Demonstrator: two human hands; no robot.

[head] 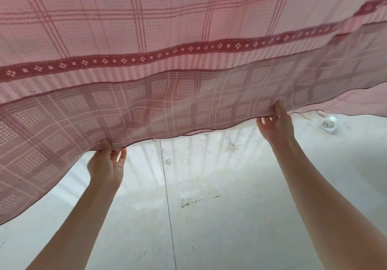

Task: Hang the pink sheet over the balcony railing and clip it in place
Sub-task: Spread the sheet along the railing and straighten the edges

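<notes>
The pink sheet, checked, with a dark red patterned band, fills the upper half of the view and is spread out wide. Its near part is folded over, showing a duller side. My left hand pinches the lower hem at left of centre, thumb on top of the cloth. My right hand pinches the same hem farther right and higher. Both arms reach forward and up. The sheet hides the balcony railing, and no clip shows.
A pale concrete floor lies below the sheet, with a thin dark seam running down its middle and striped shadows of bars on it. A small white cup-like object stands on the floor at the right, under the sheet's edge.
</notes>
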